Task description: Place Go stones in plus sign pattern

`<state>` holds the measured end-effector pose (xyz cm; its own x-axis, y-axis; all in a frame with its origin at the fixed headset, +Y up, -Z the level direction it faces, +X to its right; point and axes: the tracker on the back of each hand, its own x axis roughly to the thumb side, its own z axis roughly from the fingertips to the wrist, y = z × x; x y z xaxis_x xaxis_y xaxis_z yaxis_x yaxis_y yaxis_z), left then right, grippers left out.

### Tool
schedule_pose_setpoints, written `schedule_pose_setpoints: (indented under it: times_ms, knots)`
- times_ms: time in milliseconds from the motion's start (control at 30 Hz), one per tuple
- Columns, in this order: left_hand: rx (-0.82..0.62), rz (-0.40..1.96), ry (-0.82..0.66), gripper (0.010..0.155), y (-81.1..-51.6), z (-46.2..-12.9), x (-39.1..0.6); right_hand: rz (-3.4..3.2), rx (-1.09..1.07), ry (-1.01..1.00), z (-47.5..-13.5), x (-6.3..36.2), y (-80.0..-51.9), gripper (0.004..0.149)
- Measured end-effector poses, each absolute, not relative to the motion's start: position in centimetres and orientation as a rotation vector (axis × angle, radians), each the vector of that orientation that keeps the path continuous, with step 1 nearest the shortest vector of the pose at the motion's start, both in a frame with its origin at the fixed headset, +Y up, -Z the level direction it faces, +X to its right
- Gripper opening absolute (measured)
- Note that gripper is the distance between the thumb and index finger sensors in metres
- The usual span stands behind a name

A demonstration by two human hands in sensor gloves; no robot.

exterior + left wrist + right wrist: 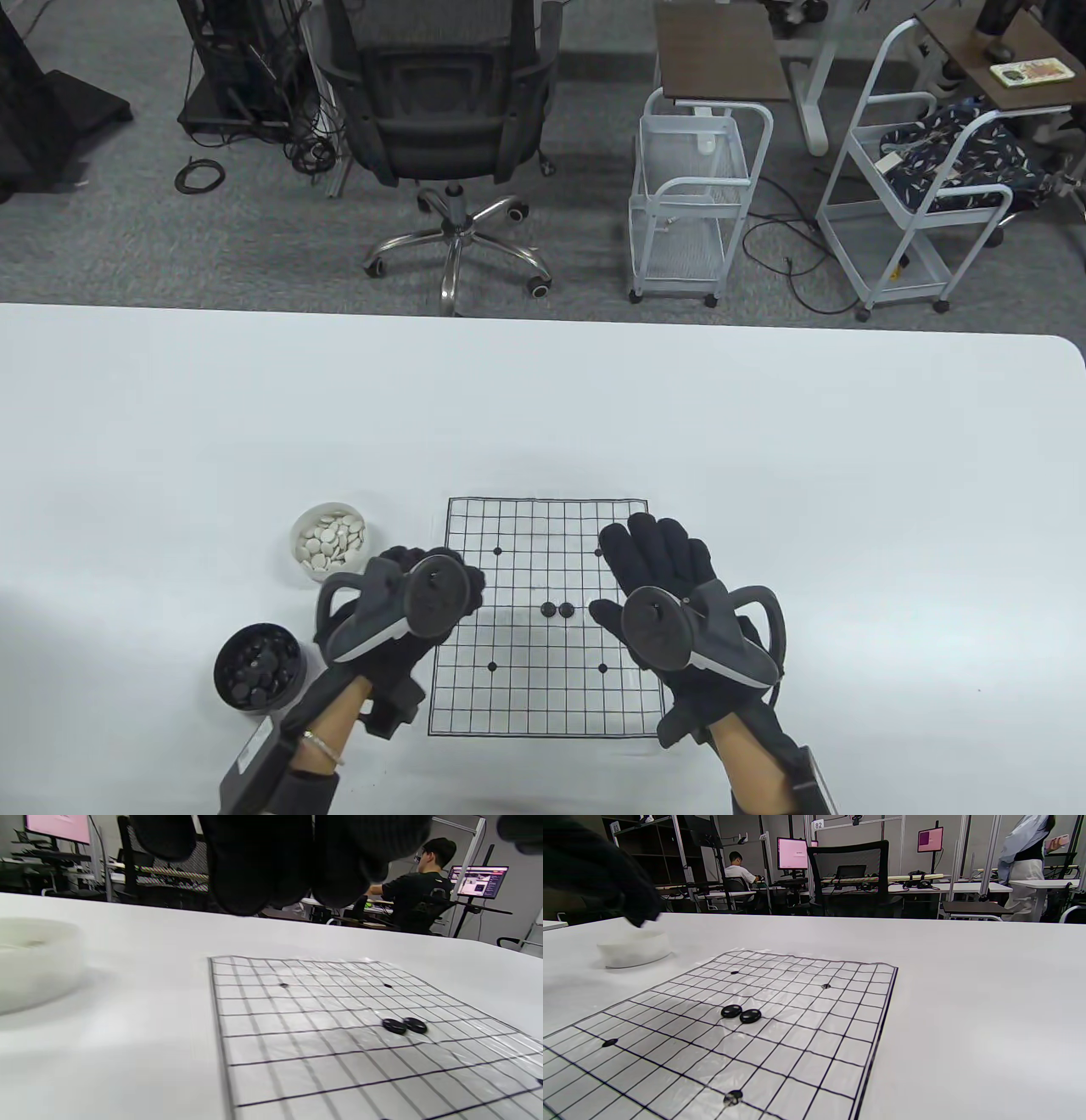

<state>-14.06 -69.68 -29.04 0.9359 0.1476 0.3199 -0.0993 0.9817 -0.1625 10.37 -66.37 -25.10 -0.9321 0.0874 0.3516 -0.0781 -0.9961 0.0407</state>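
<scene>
The Go board is a printed grid sheet lying flat on the white table. Two black stones sit side by side near its centre; they also show in the left wrist view and the right wrist view. My left hand hovers at the board's left edge with its fingers curled together; no stone shows in them. My right hand lies flat and spread over the board's right side, holding nothing.
A white bowl of white stones stands left of the board's far corner and shows in the right wrist view. A black bowl of black stones stands at the near left. An office chair and carts stand beyond the table.
</scene>
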Motion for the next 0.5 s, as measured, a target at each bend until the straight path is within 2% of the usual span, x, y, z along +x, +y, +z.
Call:
schedule_pose_setpoints:
  times_ms: [200,367,500]
  knots:
    - [-0.304,0.232,-0.317,0.042,-73.5,-32.3,-8.5,2.996,0.557,0.017,-25.0,10.6,-66.2,0.075]
    - [-0.370,0.320,-0.259,0.042,-75.6,-33.9,-6.4,2.984,0.557,0.009,-25.0,10.8,-66.1,0.075]
    - [-0.374,0.290,-0.232,0.041,-76.1,-34.1,-5.2,2.980,0.551,0.011,-25.0,10.9,-66.1,0.075]
